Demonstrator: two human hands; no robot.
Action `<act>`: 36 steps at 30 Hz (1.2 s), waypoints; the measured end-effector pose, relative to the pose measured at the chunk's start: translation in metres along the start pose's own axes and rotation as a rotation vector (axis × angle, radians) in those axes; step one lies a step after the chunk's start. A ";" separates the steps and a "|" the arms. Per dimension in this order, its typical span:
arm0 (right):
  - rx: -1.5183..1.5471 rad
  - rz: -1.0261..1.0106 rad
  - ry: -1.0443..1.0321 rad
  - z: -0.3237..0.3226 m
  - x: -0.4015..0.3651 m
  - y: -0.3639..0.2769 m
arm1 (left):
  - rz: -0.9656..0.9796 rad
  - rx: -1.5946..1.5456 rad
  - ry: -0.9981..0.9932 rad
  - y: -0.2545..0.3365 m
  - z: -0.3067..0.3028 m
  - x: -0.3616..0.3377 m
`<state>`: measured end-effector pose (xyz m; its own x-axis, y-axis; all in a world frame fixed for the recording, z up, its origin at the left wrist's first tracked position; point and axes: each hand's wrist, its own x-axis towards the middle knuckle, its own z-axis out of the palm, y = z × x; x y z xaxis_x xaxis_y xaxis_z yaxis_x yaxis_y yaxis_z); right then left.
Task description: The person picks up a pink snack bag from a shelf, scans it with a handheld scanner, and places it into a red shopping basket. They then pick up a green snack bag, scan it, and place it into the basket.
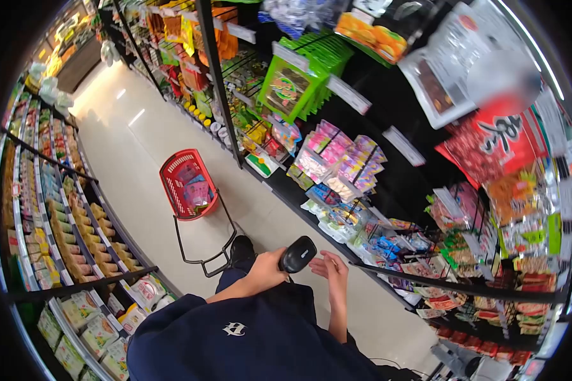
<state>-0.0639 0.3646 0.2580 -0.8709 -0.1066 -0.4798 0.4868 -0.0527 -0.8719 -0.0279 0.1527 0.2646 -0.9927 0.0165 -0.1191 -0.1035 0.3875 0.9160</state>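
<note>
My left hand (pixel 267 270) is closed around a black handheld scanner (pixel 297 254), held in front of my navy sweatshirt. Just to the right of the scanner, my right hand (pixel 332 268) is empty, with its fingers apart and the palm turned toward the device. Both hands hover beside the lower shelves (pixel 362 228) on the right, which carry small colourful snack packets. My dark shoe (pixel 241 246) shows on the floor just beyond the hands.
A red shopping basket (pixel 187 183) on a black wheeled frame stands in the aisle ahead, with some items in it. Stocked shelves line both sides: bagged goods on the left (pixel 76 228), hanging packets on the right (pixel 489 152). The pale floor runs between them.
</note>
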 end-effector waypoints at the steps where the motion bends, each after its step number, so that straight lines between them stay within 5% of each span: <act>1: -0.008 -0.015 -0.008 0.010 0.011 -0.008 | -0.027 -0.020 0.022 -0.003 -0.010 0.006; 19: -0.032 -0.290 0.166 0.166 0.204 -0.124 | -0.155 -0.154 0.211 -0.065 -0.194 0.113; 28: -0.046 -0.609 0.192 0.198 0.289 -0.177 | -0.202 -0.126 0.366 -0.077 -0.211 0.130; 36: -0.095 -0.651 0.150 0.199 0.302 -0.181 | -0.186 -0.069 0.395 -0.053 -0.212 0.151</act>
<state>-0.4020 0.1447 0.2907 -0.9879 0.0572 0.1442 -0.1428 0.0285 -0.9893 -0.1857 -0.0612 0.2792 -0.9027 -0.4063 -0.1414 -0.2733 0.2877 0.9179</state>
